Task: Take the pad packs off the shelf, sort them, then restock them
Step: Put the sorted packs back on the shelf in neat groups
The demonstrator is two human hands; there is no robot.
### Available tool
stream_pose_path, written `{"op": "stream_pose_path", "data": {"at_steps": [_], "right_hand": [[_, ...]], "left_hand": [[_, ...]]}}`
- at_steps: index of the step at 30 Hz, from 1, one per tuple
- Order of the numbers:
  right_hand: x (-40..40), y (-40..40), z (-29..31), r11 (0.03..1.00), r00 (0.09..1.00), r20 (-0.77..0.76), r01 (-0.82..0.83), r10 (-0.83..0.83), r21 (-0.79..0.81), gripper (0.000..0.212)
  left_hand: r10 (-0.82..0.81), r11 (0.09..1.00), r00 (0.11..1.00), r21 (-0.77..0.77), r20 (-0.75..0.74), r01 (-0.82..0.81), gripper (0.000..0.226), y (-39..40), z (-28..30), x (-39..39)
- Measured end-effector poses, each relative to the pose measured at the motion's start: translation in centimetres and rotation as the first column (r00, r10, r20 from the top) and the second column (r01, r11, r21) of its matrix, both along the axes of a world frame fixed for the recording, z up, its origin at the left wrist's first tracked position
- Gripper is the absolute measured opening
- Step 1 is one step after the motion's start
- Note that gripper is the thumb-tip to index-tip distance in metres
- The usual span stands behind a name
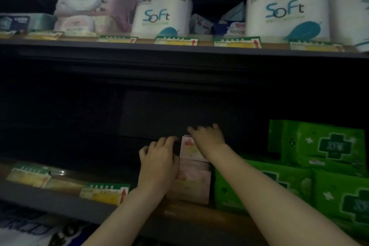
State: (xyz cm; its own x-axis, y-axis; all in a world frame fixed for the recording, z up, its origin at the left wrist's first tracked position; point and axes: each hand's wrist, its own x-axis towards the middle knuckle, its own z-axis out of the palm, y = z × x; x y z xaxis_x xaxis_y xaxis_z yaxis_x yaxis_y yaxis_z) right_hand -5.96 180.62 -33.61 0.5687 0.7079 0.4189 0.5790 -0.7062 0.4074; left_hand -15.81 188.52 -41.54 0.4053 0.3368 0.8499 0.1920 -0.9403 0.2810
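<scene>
While both arms reach into the dim lower shelf (60, 203), the pink packs (194, 177) stand upright in a short row at the shelf's middle, just left of the green packs (323, 168).

Head view, only one: L hand (159, 164) sits against the left face of the pink row, palm to the packs, fingers curled loosely over the top-left edge w/ fingertips reaching toward the dark back — looks like a hold on the front pack, tho the thumb side is hidden. R hand (207, 136) lies over the top of the rearmost pink pack, fingers bent down behind it & blurred; whether it truly grips or only rests there I can't tell.

Green packs are stacked & leaning at right, touching the pink row's right side. Left part of the lower shelf is dark, w/ price tags (105, 192) along its front lip.

Upper shelf (179, 51) — white "Soft" tissue bundles (161, 16), a pink pack stack (89, 6) at left, small blue-white packs between the bundles, more tags on the edge.
</scene>
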Motion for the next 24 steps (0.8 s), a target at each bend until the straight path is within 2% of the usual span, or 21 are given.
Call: {"op": "stream_pose_path", "data": {"at_steps": [2, 4, 6, 9, 11, 12, 14, 16, 17, 18, 20, 21, 22, 23, 24], "right_hand": [[-0.5, -0.6, 0.1, 0.998, 0.997, -0.069, -0.023, 0.019, -0.059, 0.044], [-1.1, -1.4, 0.1, 0.988, 0.993, -0.108, 0.035, -0.052, -0.151, 0.047], [-1.9, -2.6, -0.2, 0.993, 0.995, -0.097, 0.001, -0.012, -0.115, 0.05], [-4.3, -5.7, -1.8, 0.98, 0.98, 0.039, -0.197, 0.196, 0.02, 0.051], [-5.5, -8.4, -4.6, 0.894, 0.875, 0.252, -0.442, 0.413, 0.071, 0.044], [-6.3, -10.4, -6.7, 0.82, 0.804, 0.292, -0.564, 0.518, 0.101, 0.042], [-7.6, -14.8, -12.3, 0.691, 0.708, 0.251, -0.704, 0.66, 0.166, 0.036], [-8.6, -18.8, -19.2, 0.686, 0.706, 0.121, -0.708, 0.698, 0.17, 0.027], [-9.0, -20.1, -22.9, 0.717, 0.728, 0.023, -0.679, 0.685, 0.155, 0.026], [-9.9, -21.7, -27.9, 0.755, 0.749, -0.105, -0.64, 0.654, 0.144, 0.026], [-11.3, -23.4, -35.9, 0.817, 0.758, -0.334, -0.573, 0.56, 0.07, 0.034], [-12.6, -24.6, -39.9, 0.86, 0.761, -0.49, -0.509, 0.425, -0.044, 0.038], [-13.9, -25.7, -43.4, 0.868, 0.74, -0.625, -0.457, 0.248, -0.197, 0.042], [-15.1, -26.7, -46.4, 0.84, 0.701, -0.708, -0.434, 0.088, -0.325, 0.051], [-16.3, -27.4, -48.8, 0.786, 0.662, -0.749, -0.454, -0.019, -0.421, 0.063]], "left_hand": [[0.002, 1.0, 1.0, 0.021, 0.0, -0.002, 0.044, -0.2, -0.2, -0.2], [0.004, 0.999, 1.0, 0.032, 0.024, -0.005, 0.042, -0.4, -0.2, -0.3], [-0.005, 1.0, 0.996, 0.026, 0.088, 0.002, 0.041, -0.9, -0.5, -0.7], [-0.072, 0.992, 0.972, 0.113, 0.224, 0.047, 0.032, -2.2, -2.4, -2.4], [-0.135, 0.979, 0.959, 0.184, 0.249, 0.09, 0.031, -3.9, -5.3, -4.3], [-0.176, 0.967, 0.958, 0.224, 0.229, 0.124, 0.031, -5.0, -7.4, -5.3], [-0.244, 0.938, 0.963, 0.28, 0.119, 0.203, 0.027, -7.7, -12.6, -7.3], [-0.308, 0.92, 0.95, 0.238, -0.055, 0.312, 0.028, -10.3, -18.9, -9.1], [-0.32, 0.918, 0.93, 0.181, -0.182, 0.352, 0.029, -11.6, -21.9, -9.8], [-0.322, 0.915, 0.88, 0.123, -0.348, 0.384, 0.032, -13.1, -25.9, -10.9], [-0.264, 0.903, 0.734, 0.108, -0.626, 0.416, 0.037, -15.1, -31.8, -12.2], [-0.241, 0.895, 0.639, 0.088, -0.73, 0.438, 0.037, -16.3, -34.8, -13.1], [-0.238, 0.889, 0.515, 0.028, -0.823, 0.456, 0.036, -17.0, -37.5, -13.9], [-0.221, 0.888, 0.397, -0.015, -0.891, 0.46, 0.035, -17.5, -39.2, -14.8], [-0.186, 0.873, 0.314, -0.01, -0.931, 0.488, 0.035, -17.8, -40.3, -15.6]]}}
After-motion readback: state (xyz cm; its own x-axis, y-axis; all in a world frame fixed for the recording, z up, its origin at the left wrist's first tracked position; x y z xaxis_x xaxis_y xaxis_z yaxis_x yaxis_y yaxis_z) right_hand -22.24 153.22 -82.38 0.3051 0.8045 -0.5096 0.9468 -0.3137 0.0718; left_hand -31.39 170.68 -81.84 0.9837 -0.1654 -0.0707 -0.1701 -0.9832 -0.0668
